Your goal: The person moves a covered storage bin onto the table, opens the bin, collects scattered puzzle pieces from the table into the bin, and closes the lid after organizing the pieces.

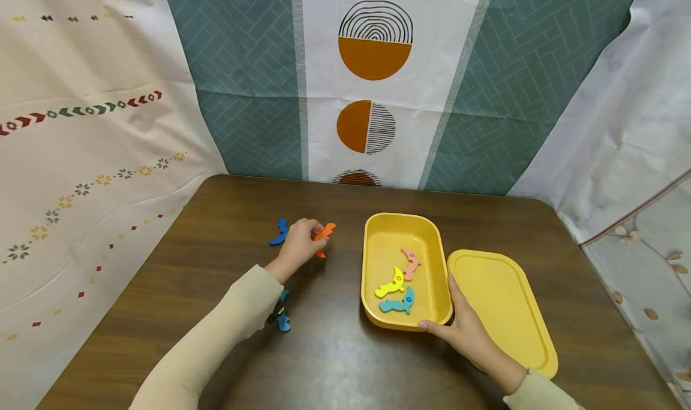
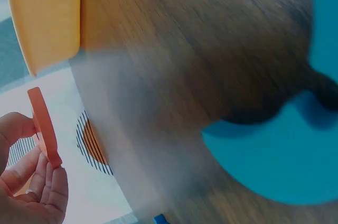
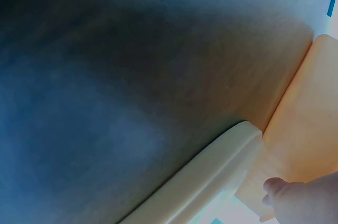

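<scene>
- Fingers of the left hand are pinching an orange piece, thumb on one side. Looks lifted over the table, left of the box and well apart from it.
- Blue piece lies on the table just beside that hand, outside the box and not held.
- There's also a bluish thing poking out under the left sleeve. Can't tell if it's one piece or a few.
- Yellow box already has three inside: pink piece, yellow piece, teal piece, all lying on its floor.
- Right hand is gripping the box's near right corner, thumb on the near end, some fingers hidden.
- Yellow lid is off, just to the right of the box.
- So imo roughly midway: three in, orange one in hand, the blue one plus maybe that bluish stuff outside, box uncovered.
</scene>
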The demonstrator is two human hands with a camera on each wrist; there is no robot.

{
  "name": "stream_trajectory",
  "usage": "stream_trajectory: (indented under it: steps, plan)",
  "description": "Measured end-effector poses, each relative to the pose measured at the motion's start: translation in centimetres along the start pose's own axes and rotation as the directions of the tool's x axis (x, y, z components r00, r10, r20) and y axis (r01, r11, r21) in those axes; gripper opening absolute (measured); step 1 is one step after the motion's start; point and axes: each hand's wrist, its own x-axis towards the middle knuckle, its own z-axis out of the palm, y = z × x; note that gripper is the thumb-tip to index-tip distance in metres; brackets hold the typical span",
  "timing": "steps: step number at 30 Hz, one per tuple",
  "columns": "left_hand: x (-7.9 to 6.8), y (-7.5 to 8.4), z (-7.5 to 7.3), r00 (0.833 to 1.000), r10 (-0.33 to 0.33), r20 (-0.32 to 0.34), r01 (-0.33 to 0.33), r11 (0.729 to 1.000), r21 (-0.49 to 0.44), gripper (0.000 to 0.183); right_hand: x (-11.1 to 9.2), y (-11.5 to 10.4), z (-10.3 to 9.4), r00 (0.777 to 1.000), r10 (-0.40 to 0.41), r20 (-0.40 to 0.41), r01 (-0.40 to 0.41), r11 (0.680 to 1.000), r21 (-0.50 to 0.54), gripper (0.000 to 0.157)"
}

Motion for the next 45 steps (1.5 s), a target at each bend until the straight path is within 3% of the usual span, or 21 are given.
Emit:
stream_trajectory:
  steps: [6, 11, 17, 26, 37, 45]
  plan:
    - [0.2, 1.0, 0.3, 0.999, 0.038, -0.018, -0.038, 0.999, -0.002, 0.015, 0.0, 0.0, -0.1, 1.000, 0.001, -0.003, -0.001, 1.000, -0.017, 0.117]
    - [0.5, 1.9, 0.3, 0.999, 0.040, -0.008, -0.040, 0.999, -0.018, 0.016, 0.1, -0.1, -0.2, 1.000, -0.002, -0.003, 0.002, 1.000, -0.031, 0.117]
    - [1.0, 3.4, -0.1, 0.996, 0.088, -0.005, -0.088, 0.994, -0.059, 0.017, 0.4, -0.2, -0.6, 1.000, -0.011, -0.005, 0.011, 1.000, -0.024, 0.116]
    - [1.0, 5.1, 0.0, 0.993, 0.119, 0.014, -0.118, 0.992, -0.049, 0.016, 0.5, -0.2, -0.5, 0.999, -0.036, -0.007, 0.036, 0.999, -0.020, 0.115]
    - [1.3, 6.5, 1.3, 0.986, 0.164, 0.030, -0.163, 0.986, -0.036, 0.019, 0.4, -0.2, -0.4, 0.999, -0.033, -0.011, 0.033, 0.999, -0.007, 0.115]
    - [1.6, 7.1, 3.1, 0.983, 0.173, 0.065, -0.170, 0.984, -0.043, 0.020, 0.0, 0.0, 0.0, 1.000, -0.006, -0.001, 0.006, 1.000, 0.005, 0.116]
